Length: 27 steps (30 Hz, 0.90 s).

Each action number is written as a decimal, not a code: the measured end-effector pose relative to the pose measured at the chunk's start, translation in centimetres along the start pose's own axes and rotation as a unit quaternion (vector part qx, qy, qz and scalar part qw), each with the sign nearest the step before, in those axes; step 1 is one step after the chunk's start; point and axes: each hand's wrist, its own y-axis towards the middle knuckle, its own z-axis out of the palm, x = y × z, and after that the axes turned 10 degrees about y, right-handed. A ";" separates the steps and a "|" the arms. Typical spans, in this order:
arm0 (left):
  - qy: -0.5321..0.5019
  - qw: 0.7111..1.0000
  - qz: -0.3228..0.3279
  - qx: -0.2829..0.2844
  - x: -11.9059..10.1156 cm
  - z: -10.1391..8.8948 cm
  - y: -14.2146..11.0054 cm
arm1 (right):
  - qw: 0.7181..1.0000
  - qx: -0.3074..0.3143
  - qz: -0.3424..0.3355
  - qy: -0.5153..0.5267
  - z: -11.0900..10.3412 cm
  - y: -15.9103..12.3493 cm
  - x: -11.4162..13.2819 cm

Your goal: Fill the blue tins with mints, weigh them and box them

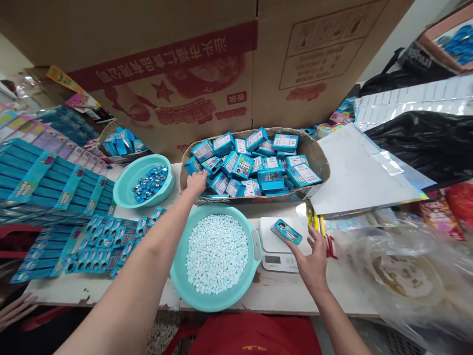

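My left hand (196,182) is at the front left of a long cut-down cardboard box (321,162) heaped with small blue printed boxes (269,173). Its fingers are curled together among these boxes, and what they grip is hidden. Over the white digital scale (269,241) my right hand (312,254) has its fingers apart, the thumb close to the near edge of a blue rectangular tin (286,231). That tin lies slanted on the scale's plate. Between my arms stands a turquoise basin (177,256) full of pale blue-white candies (218,254).
A smaller turquoise bowl (123,185) with shiny blue pieces stands at left, near stacked blue packs (55,182) and rows of small blue boxes (99,246). A tall carton (207,64) blocks the back. White sheets (354,167) and clear plastic (406,266) lie right. Another person's hand (16,310) shows lower left.
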 end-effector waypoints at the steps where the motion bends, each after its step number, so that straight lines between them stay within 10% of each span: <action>1: 0.001 1.000 0.004 0.003 0.0 0.1 0.4 | 1.000 -0.007 -0.008 -0.005 -0.8 -0.3 0.5; 7: 0.001 0.994 -0.024 -0.111 1.1 -1.9 -2.9 | 0.996 -0.025 -0.064 -0.057 -4.5 -1.8 3.9; 11: -0.194 0.952 -0.101 -0.213 -0.5 -4.1 -11.1 | 0.985 0.060 -0.151 -0.064 -1.1 -3.5 6.7; 15: -0.525 0.844 -0.110 -0.035 -5.4 -2.3 -20.5 | 0.948 0.242 -0.203 -0.040 4.6 -5.8 8.6; 19: -0.660 0.734 -0.139 0.079 -6.8 2.7 -24.2 | 0.941 0.305 -0.143 0.000 6.9 -6.7 8.2; 24: -0.317 0.928 -0.197 0.010 -4.3 8.7 -23.1 | 0.923 0.360 -0.044 0.129 6.3 -7.2 7.8; 27: -0.155 0.963 -0.199 0.097 -5.7 9.9 -23.2 | 0.917 0.362 0.042 0.162 6.0 -8.1 8.5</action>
